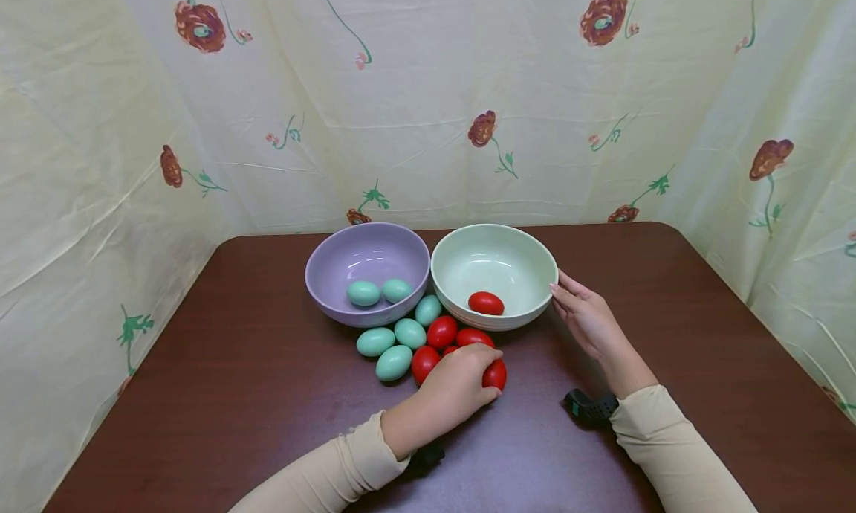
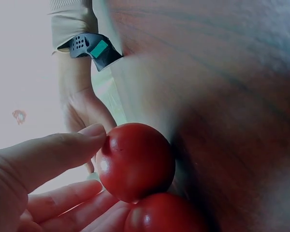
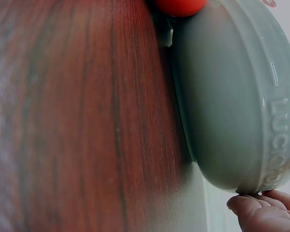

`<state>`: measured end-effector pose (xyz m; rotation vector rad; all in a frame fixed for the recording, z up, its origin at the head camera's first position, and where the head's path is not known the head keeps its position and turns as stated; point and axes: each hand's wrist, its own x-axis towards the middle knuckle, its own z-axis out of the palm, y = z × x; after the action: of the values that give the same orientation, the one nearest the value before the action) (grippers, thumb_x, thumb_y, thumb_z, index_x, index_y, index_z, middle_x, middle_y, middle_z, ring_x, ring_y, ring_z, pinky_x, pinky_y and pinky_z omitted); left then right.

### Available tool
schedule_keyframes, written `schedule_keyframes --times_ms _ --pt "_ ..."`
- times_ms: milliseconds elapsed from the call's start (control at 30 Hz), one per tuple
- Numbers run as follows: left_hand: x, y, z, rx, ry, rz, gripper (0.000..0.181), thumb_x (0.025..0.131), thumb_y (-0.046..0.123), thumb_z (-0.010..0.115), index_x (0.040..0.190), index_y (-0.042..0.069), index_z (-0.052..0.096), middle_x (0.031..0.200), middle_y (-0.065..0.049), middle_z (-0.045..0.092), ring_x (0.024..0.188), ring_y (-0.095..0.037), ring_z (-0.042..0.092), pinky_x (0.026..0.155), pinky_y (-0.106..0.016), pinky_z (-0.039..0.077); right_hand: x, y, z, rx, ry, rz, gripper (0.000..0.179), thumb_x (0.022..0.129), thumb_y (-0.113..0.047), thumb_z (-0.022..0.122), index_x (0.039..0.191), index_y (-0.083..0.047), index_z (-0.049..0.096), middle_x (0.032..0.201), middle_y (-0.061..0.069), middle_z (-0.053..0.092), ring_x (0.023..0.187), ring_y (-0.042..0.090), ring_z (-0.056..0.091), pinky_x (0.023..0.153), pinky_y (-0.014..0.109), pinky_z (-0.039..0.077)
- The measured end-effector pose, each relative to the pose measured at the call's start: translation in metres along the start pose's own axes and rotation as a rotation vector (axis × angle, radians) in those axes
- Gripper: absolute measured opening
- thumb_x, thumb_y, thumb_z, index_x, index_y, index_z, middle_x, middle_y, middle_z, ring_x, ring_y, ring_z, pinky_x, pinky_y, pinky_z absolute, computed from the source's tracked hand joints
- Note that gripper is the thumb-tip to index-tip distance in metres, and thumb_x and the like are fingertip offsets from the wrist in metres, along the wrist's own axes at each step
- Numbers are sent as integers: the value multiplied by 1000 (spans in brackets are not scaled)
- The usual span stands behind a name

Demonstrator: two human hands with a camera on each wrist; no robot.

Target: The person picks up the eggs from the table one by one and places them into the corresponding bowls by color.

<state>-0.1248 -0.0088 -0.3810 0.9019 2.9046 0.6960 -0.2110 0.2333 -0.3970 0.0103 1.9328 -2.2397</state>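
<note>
My left hand reaches over the red eggs at the table's middle. Its thumb and fingers hold one red egg at the right end of the group. Another red egg lies against it in the left wrist view. With straight fingers my right hand touches the outer right side of a pale green bowl, close below the rim. Inside that bowl lies one red egg. A purple bowl beside it holds two mint-green eggs.
Several mint-green eggs lie before the bowls, left of the red eggs. Both bowls stand near the far edge of the brown table. A flowered curtain hangs behind and at the sides.
</note>
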Motion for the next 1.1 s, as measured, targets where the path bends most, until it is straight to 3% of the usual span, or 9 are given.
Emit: schedule_keyframes --times_ms 300,633,900,1100 --pt "-2 3 1 76 -1 22 45 83 16 80 124 4 66 122 -5 70 116 -17 64 95 -27 55 -2 -1 0 2 -1 9 65 106 -18 47 158 -3 11 168 8 5 154 20 11 123 34 14" --pt "0 5 4 77 -12 15 50 83 17 80 128 4 63 126 -7 68 118 -18 63 94 -28 56 -1 -2 0 10 2 10 64 106 -18 46 158 -3 12 168 8 5 154 20 12 123 35 14" --pt "0 6 7 120 -2 45 40 81 17 81 117 6 69 119 -3 69 112 -15 64 90 -24 56 0 -3 0 19 -1 -1 63 106 -16 44 158 -2 10 168 9 5 154 21 13 123 34 14" --pt "0 6 8 108 -11 47 38 82 16 80 118 8 70 120 -3 69 110 -15 65 87 -25 57 0 -3 1 17 0 6 64 106 -17 44 158 -2 10 168 8 5 154 21 13 123 34 14"
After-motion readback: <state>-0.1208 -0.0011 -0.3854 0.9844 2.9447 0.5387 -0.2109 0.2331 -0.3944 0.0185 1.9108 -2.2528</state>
